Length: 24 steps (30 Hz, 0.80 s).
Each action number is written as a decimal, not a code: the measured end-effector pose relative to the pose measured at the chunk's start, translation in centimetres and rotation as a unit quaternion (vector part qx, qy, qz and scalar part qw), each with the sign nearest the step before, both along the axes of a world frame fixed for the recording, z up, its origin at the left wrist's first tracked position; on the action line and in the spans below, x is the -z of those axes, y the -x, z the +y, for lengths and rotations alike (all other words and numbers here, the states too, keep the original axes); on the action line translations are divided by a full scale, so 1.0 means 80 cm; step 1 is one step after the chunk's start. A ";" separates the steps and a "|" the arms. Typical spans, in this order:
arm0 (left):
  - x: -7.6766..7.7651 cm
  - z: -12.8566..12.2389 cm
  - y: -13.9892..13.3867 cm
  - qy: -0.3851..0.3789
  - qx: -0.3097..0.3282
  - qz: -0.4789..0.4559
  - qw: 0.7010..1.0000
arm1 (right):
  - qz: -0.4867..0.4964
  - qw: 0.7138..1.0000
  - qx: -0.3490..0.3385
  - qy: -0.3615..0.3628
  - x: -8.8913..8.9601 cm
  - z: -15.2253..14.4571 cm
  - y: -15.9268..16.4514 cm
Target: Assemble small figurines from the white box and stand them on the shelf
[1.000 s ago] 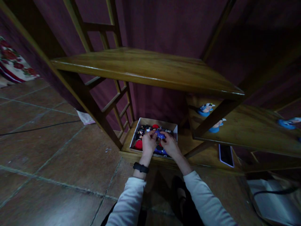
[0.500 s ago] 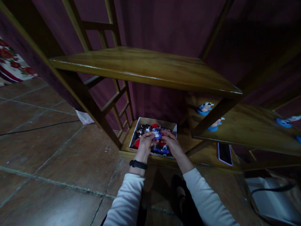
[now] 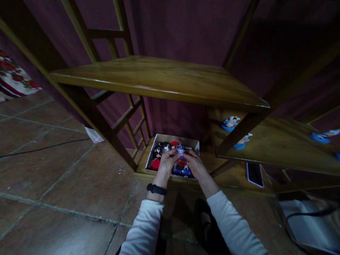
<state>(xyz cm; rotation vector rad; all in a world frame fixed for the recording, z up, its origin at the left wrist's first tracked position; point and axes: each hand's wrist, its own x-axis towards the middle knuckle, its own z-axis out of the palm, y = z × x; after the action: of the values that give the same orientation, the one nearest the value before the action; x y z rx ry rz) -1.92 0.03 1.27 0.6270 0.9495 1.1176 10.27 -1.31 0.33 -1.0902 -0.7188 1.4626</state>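
Observation:
Between my two hands is a small purple-and-white figurine (image 3: 181,151), held above an open cardboard box (image 3: 153,148). My left hand (image 3: 169,161) has its fingers closed on the figurine's left side. From the right, my right hand (image 3: 193,161) grips it with the fingertips. Several figurines in black, red and blue lie in the box, among them a red piece (image 3: 155,164) and a dark blue piece (image 3: 182,170). My hands cover part of the box's contents.
The box stands on the low wooden shelf (image 3: 207,164), under a higher shelf board (image 3: 159,78). To the right, blue-based figurines (image 3: 230,123) stand on another shelf (image 3: 276,141). A phone (image 3: 254,174) lies below it. A cable (image 3: 45,147) crosses the tiled floor at left.
The figurine has shifted slightly right and seems turned between my fingers. Both hands stay over the box and keep hold of it. The camera view has moved a little.

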 end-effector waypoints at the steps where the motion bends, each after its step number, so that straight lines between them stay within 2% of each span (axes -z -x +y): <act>1: 0.002 0.000 -0.001 -0.007 -0.005 0.002 1.000 | 0.013 1.000 -0.001 0.000 0.000 0.000 0.001; 4: 0.006 0.000 -0.005 -0.014 -0.012 -0.006 1.000 | 0.025 1.000 -0.005 -0.005 -0.001 0.000 0.002; 8: 0.010 0.000 -0.010 -0.024 -0.025 -0.014 0.999 | -0.025 0.999 -0.021 -0.001 0.000 -0.001 0.004; 17: 0.006 -0.005 -0.020 -0.040 -0.035 -0.009 0.999 | -0.038 0.999 -0.005 -0.004 0.001 -0.002 0.001; 24: 0.024 -0.002 -0.025 -0.049 -0.072 0.020 0.996 | -0.059 0.998 0.002 -0.013 0.014 -0.001 0.004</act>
<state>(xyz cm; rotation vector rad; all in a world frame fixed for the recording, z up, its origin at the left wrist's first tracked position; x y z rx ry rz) 0.05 -0.13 -0.62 0.6701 0.9913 1.2900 9.96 -1.37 -0.75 -1.1658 -0.8154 1.3900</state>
